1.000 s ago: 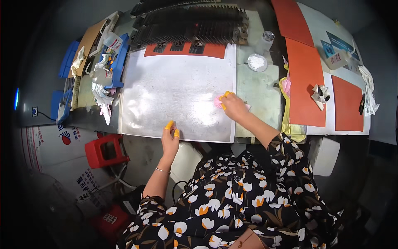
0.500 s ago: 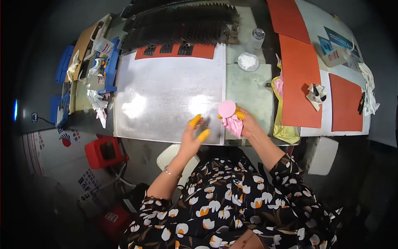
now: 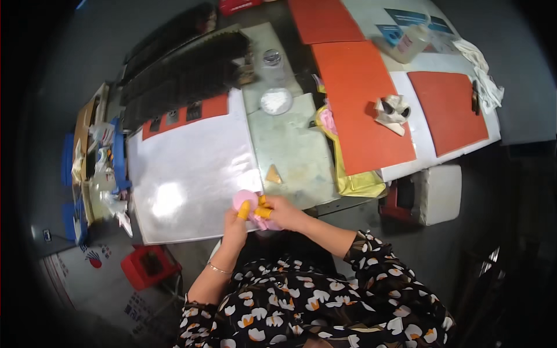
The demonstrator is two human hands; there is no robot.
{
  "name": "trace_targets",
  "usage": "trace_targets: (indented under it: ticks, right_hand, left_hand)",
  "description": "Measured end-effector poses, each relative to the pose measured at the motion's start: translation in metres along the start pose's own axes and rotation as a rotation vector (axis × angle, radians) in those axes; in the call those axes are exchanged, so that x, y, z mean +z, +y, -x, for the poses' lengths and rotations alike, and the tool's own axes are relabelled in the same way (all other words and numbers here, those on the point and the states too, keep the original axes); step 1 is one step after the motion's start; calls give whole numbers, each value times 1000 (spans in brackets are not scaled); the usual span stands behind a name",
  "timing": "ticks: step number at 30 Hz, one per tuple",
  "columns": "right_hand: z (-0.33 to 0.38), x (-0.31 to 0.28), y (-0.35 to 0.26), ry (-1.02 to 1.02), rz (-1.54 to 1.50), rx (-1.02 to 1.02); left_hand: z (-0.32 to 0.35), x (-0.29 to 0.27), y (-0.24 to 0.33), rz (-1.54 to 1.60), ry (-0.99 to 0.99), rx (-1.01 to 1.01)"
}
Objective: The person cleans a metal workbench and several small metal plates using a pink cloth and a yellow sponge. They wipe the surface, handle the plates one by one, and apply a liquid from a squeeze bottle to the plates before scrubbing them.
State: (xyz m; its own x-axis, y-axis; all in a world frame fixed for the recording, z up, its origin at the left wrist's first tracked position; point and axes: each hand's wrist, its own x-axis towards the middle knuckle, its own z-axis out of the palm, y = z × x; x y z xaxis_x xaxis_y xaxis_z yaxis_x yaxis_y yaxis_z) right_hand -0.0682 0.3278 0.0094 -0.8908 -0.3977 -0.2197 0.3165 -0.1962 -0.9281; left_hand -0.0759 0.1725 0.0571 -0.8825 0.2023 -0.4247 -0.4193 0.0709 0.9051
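A round pink disc (image 3: 244,198) is held between my two hands at the near edge of the table. My left hand (image 3: 234,226), with yellow finger cots on its fingertips, is closed on the disc from the left, a finger lying across its face. My right hand (image 3: 283,213), wearing yellow cots too, grips the disc's right side together with a crumpled pink cloth (image 3: 268,224) that hangs below. Just beyond the hands, a small tan triangular piece (image 3: 273,174) lies on the pale green mat (image 3: 299,139).
Left of the green mat spreads a white sheet (image 3: 191,156). Black finned racks (image 3: 180,75) stand behind it. A dish of white material (image 3: 276,101) and a clear jar (image 3: 272,65) sit farther back. Orange mats (image 3: 360,104), a crumpled tissue (image 3: 390,119) and a bottle (image 3: 411,43) occupy the right.
My left hand, apart with fingers spread before, has come in and taken hold of the disc. The view has turned, and the tan triangular piece has come into sight.
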Motion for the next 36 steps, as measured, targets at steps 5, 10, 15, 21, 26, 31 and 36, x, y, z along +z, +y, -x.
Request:
trace_targets:
  ticks: [5,10,15,21,26,31,36]
  right_hand:
    - [45,-91,-88,848,943,-599]
    - [61,-229,-111,1239,1496,-561]
    - [49,-277,-112,1215,1240,-323]
    - [19,-268,-92,1191,1594,78]
    - [24,-277,-78,1397,1020,-267]
    - [50,-281,-78,1186,-56,-566]
    - [42,-232,-106,1204,-382,-637]
  left_hand:
    - [-11,-53,13,266,-102,-129]
    - [-49,-106,15,203,-232,-503]
    - [-55,-171,-6,-34,-369,-71]
    - [-12,-253,-48,-3,-56,45]
    - [28,-317,-56,7,105,165]
    - [28,-343,-71,39,295,251]
    - [19,-360,-84,39,249,285]
